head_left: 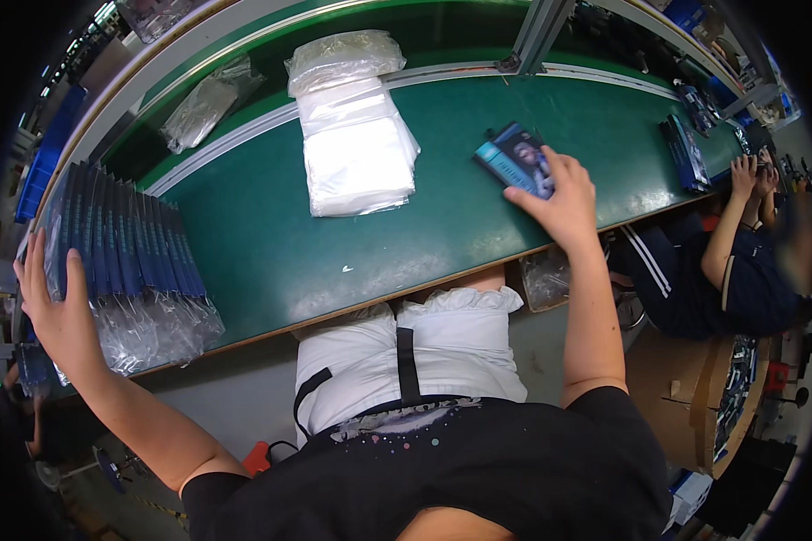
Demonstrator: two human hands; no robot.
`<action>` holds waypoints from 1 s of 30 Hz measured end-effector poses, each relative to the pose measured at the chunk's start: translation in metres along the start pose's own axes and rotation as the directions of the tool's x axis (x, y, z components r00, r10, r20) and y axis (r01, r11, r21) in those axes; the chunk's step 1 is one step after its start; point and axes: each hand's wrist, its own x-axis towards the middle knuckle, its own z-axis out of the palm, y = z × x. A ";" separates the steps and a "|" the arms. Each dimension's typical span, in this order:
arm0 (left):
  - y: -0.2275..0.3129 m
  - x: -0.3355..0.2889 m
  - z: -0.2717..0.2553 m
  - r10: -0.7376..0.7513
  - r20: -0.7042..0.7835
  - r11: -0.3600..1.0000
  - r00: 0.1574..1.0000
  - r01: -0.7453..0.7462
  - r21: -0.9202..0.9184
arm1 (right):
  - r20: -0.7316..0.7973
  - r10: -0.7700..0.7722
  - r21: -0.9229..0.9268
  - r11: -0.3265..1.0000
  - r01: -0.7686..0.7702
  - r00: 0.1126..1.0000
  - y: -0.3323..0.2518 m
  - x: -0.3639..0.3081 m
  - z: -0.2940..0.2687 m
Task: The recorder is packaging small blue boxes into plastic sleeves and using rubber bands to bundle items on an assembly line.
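Observation:
On the left of the green table stands a row of dark blue flat boxes in clear plastic bags [122,239], packed upright side by side with loose bag ends toward me. At the outer end of that row is my left hand [54,311], its fingers spread against the last packages. Right of the middle, a small blue and black printed box [517,160] is tilted at an angle over the table. My right hand [564,203] grips its right end, thumb on the near edge and fingers on the far one. In the middle lies a stack of clear plastic bags [356,162].
A bundle of clear bags [345,59] sits behind the stack, and another plastic bag [209,104] rests at the back left. Farther right stand more dark boxes [684,153] beside a co-worker's hands [744,176]. A large cardboard carton [677,388] is on the lower right.

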 end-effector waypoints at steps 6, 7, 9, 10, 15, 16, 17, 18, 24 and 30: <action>0.132 -0.029 -0.013 0.300 -0.015 0.583 0.954 -0.196 -0.789 | -0.010 0.043 0.475 0.880 -0.033 0.999 -0.054 -0.023 -0.007; 0.153 -0.038 -0.006 0.368 0.072 0.550 0.927 -0.155 -0.821 | 0.028 0.119 0.636 0.764 -0.110 0.992 -0.060 -0.024 -0.011; 0.179 -0.054 0.025 0.538 0.110 0.512 0.836 -0.220 -0.831 | 0.020 0.076 0.754 0.653 -0.065 0.997 -0.063 -0.025 -0.003; 0.190 -0.063 0.041 0.536 0.103 0.511 0.838 -0.224 -0.830 | 0.148 0.061 0.929 0.335 -0.160 0.987 -0.068 -0.028 -0.006; 0.204 -0.079 0.088 0.565 0.135 0.461 0.814 -0.176 -0.870 | 0.323 -0.452 0.592 -0.589 -0.550 0.832 -0.046 -0.038 0.012; 0.203 -0.076 0.087 0.565 0.160 0.461 0.810 -0.149 -0.875 | 0.385 -0.437 0.513 -0.631 -0.582 0.813 -0.047 -0.042 0.017; 0.203 -0.074 0.086 0.563 0.184 0.461 0.805 -0.122 -0.879 | 0.386 -0.435 0.513 -0.632 -0.581 0.814 -0.043 -0.047 0.025; 0.204 -0.073 0.084 0.566 0.184 0.460 0.804 -0.122 -0.879 | 0.373 -0.465 0.496 -0.632 -0.596 0.803 -0.039 -0.053 0.035; 0.211 -0.071 0.079 0.399 0.165 0.366 0.902 0.009 -0.931 | 0.522 -0.332 0.690 -0.377 -0.618 0.786 -0.081 -0.043 0.014; 0.217 -0.059 0.077 0.362 0.301 0.270 0.882 0.210 -0.940 | 0.521 -0.586 0.562 -0.311 -0.766 0.621 -0.115 -0.018 0.032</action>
